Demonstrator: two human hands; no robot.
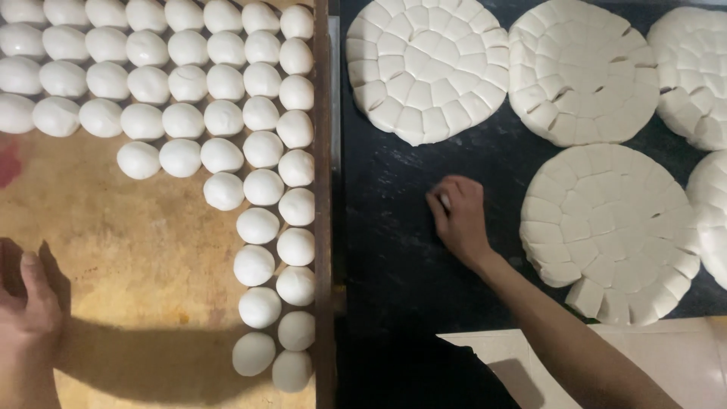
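While the right hand (458,220) rests at the centre of the frame on the dark worktop (394,250), its fingers are curled narrow around a small piece of dough (445,201), which shows only as a pale sliver between them. Its forearm runs down to the lower right. The left hand (29,318) lies at the lower left edge, on the bare part of the tray (136,250), a wide brown board; its fingers look loosely spread and hold nothing, though part of the hand is cut off by the frame. Dough balls (263,189) fill the tray's upper part in rows and run down its right edge in a double column to the bottom. To the right, on the worktop, lie flat dough discs (606,227) scored into small squares: one at upper centre, others at the upper right and right, the nearest just beside the right hand.
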